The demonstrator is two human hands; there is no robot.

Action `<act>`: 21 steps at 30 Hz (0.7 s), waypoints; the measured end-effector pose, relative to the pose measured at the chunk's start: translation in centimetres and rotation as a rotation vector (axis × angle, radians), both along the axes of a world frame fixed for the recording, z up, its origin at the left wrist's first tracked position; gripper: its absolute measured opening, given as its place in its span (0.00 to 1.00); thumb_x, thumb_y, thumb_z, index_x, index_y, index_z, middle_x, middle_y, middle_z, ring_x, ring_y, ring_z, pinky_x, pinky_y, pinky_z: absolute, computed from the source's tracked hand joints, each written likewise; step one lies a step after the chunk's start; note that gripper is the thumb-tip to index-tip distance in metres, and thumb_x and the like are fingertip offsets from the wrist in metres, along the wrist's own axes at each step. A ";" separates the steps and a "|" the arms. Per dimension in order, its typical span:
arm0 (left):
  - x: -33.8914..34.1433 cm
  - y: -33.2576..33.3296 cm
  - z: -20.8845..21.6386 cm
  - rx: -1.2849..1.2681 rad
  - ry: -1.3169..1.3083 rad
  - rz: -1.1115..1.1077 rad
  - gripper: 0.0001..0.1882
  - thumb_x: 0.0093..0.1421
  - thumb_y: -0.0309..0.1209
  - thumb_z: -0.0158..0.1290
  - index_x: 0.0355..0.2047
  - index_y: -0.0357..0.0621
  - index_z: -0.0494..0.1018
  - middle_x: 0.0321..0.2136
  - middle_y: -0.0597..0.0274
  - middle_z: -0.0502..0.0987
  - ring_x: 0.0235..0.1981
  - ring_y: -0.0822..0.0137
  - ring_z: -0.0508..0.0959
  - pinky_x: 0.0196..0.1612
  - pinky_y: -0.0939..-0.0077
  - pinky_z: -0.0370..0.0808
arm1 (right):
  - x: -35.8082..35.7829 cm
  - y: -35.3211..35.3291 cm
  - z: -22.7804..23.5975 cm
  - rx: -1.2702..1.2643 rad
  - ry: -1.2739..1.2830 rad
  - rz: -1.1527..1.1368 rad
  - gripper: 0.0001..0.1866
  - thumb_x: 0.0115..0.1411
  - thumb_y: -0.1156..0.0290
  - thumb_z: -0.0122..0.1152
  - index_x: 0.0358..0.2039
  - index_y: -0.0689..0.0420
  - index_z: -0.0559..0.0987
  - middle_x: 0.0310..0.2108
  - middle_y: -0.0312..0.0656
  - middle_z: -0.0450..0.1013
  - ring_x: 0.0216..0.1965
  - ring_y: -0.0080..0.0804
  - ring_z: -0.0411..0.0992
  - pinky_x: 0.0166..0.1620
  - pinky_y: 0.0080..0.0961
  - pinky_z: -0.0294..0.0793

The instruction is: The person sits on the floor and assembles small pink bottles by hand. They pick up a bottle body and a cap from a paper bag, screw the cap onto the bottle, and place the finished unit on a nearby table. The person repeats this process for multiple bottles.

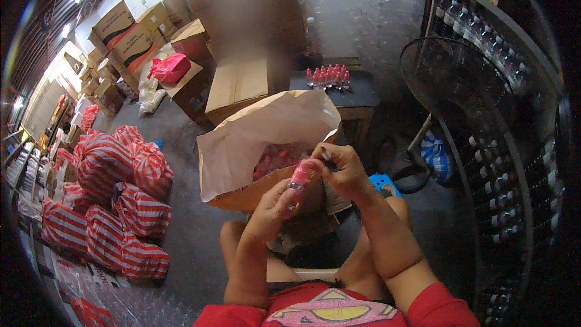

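Observation:
A small clear bottle with a pink cap (pixel 300 173) stands tilted in front of me, with my left hand (pixel 271 207) wrapped round its clear body. Close to the cap, my right hand (pixel 343 168) is closed, its fingertips at the cap's side. Between those fingers shows a small dark object (pixel 327 160), too little of it visible to name. Just beyond both hands, a large brown paper sack (pixel 272 122) gapes wide, and many pink pieces (pixel 281 158) lie inside it.
Several pink-capped bottles (pixel 327 76) stand on a dark low table (pixel 358 94). Red-and-white striped bags (pixel 109 169) pile up at left. Cardboard boxes (pixel 237 88) rise behind the sack. At right are a standing fan (pixel 457 79) and shelves of bottles (pixel 478 27).

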State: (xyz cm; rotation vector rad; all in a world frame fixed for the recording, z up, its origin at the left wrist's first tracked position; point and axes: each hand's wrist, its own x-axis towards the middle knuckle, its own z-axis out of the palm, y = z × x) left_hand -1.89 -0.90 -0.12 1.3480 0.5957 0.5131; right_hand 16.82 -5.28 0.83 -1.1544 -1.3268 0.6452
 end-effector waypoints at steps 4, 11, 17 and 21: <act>0.5 -0.5 -0.2 0.509 0.256 0.064 0.18 0.61 0.39 0.47 0.47 0.40 0.67 0.32 0.56 0.75 0.31 0.65 0.74 0.35 0.72 0.69 | 0.6 0.3 -0.5 0.099 -0.004 -0.153 0.09 0.58 0.68 0.58 0.24 0.57 0.74 0.18 0.29 0.66 0.22 0.14 0.61 0.25 0.16 0.61; -1.1 -0.6 -0.3 0.475 0.328 0.004 0.19 0.60 0.38 0.48 0.48 0.40 0.66 0.34 0.54 0.76 0.35 0.63 0.75 0.39 0.68 0.70 | 5.8 0.3 -0.3 0.202 0.527 -0.461 0.11 0.60 0.66 0.57 0.21 0.53 0.70 0.15 0.26 0.58 0.14 0.13 0.53 0.17 0.14 0.49; -1.3 0.0 -0.5 -0.044 -0.152 0.094 0.19 0.61 0.38 0.48 0.50 0.44 0.66 0.38 0.66 0.70 0.40 0.68 0.70 0.42 0.71 0.69 | 2.3 0.8 -0.5 0.060 0.476 -0.339 0.09 0.60 0.66 0.56 0.25 0.55 0.73 0.18 0.28 0.63 0.17 0.13 0.58 0.20 0.14 0.57; 1.0 -1.3 1.0 -0.454 -0.555 0.105 0.19 0.61 0.42 0.46 0.48 0.44 0.67 0.43 0.63 0.69 0.47 0.64 0.67 0.46 0.62 0.67 | -1.5 0.9 -1.2 0.111 -0.015 -0.123 0.09 0.58 0.66 0.57 0.28 0.59 0.75 0.22 0.38 0.71 0.24 0.27 0.70 0.28 0.27 0.68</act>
